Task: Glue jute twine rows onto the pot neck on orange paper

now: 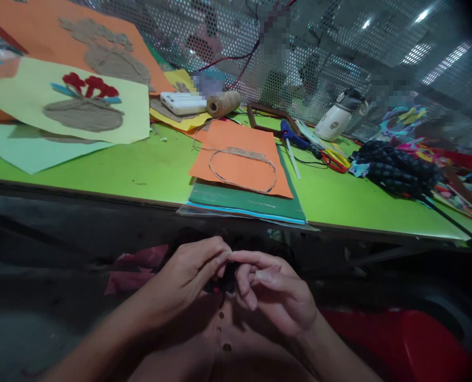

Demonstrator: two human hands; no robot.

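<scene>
My left hand [198,268] is raised in front of my chest, below the table's front edge. Its thumb and fingers are pinched together at the tip of my right index finger; anything small between them is hidden. My right hand [277,289] has the index finger stretched out and the others loosely bent apart, with nothing visible in it. Beyond both hands, an orange sheet [239,135] lies at the table edge. On it sit a twine oval outline [275,178] and a flat brown strip [246,154] along the oval's top. Green sheets [243,204] in clear plastic lie underneath.
On the green table [148,175], a card with red flowers [136,114] lies left. Behind are a white power bank [183,103] and a twine spool [224,103]. A blue glue gun [293,135], scissors [335,159], bottle [335,119] and dark checked cloth [397,167] lie right.
</scene>
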